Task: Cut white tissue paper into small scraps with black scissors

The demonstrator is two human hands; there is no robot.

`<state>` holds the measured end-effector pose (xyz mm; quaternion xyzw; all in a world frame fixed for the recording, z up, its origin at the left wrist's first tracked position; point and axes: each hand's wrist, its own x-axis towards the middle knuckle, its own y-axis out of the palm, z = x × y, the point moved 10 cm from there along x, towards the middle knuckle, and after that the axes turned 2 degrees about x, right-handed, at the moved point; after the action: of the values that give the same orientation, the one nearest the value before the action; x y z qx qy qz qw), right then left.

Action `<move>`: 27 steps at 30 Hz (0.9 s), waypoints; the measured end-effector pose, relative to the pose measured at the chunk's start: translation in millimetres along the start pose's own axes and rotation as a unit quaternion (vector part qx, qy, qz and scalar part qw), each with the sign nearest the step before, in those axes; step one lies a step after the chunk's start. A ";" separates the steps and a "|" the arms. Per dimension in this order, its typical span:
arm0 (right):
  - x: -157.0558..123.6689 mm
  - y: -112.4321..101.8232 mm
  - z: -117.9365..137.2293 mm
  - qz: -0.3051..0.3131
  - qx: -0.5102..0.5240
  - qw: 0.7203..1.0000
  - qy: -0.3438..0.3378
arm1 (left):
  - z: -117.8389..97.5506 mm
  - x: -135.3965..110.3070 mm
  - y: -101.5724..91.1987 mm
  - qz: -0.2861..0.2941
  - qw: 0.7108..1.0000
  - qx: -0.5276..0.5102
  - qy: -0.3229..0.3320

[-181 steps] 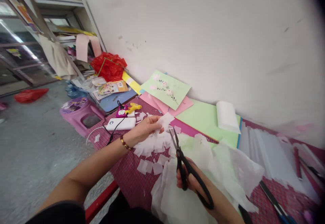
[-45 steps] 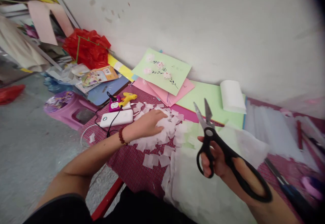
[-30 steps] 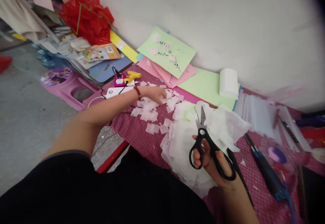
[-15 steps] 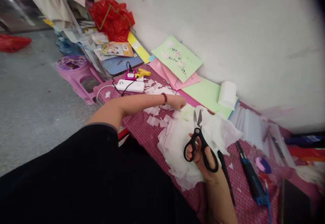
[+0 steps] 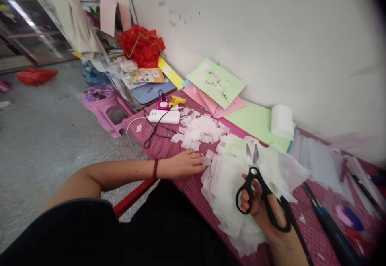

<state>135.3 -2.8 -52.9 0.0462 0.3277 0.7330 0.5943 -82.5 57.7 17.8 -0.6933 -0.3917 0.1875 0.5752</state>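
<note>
My right hand (image 5: 265, 219) is closed on black-handled scissors (image 5: 253, 172), fingers through the loops. The blades point away from me and stand slightly apart, above a stack of thin whitish sheets (image 5: 224, 189). Near the table's front edge, my left hand (image 5: 182, 164) lies palm down with its fingers stretched out. Its fingertips touch a small white scrap (image 5: 206, 160) beside the stack. Farther back is a loose heap of small cut white pieces (image 5: 202, 129). What lies beneath the left palm is hidden.
A white power bank (image 5: 164, 116) with cables and a yellow glue gun (image 5: 177, 100) are at the back left. Green sheets (image 5: 250, 121) and a white roll (image 5: 282, 121) rest by the wall. A dark blue-handled tool (image 5: 331, 225) lies at right. A pink stool (image 5: 105, 105) stands left.
My left hand has come back toward me from the far side of the stack, and its curled fingers are now laid flat. My right hand still holds the scissors. The view has shifted.
</note>
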 end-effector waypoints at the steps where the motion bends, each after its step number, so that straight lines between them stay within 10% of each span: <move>1: 0.4 -1.5 -0.1 -0.006 -0.004 1.000 -0.001 | -3.8 -4.5 9.0 0.020 0.999 -0.014 0.031; 8: 4.8 -5.0 6.0 -0.070 -0.036 0.997 0.009 | 23.7 29.9 33.1 0.118 0.992 -0.049 0.024; 16: 5.4 -0.9 -1.7 -0.143 -0.051 0.988 0.029 | 105.1 99.7 -34.9 0.104 0.994 -0.001 0.029; 20: 6.3 11.8 -4.9 -0.177 -0.068 0.980 0.056 | 125.4 72.6 -50.8 0.113 0.990 -0.062 0.050; 27: 43.5 54.8 11.5 -0.134 -0.094 0.985 0.055 | 99.6 -0.1 -12.6 0.102 0.985 -0.026 0.136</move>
<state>81.8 37.0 -28.6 -0.0947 0.2929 0.6757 0.6698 -157.5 122.8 3.0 -0.7631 -0.2417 0.1388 0.5831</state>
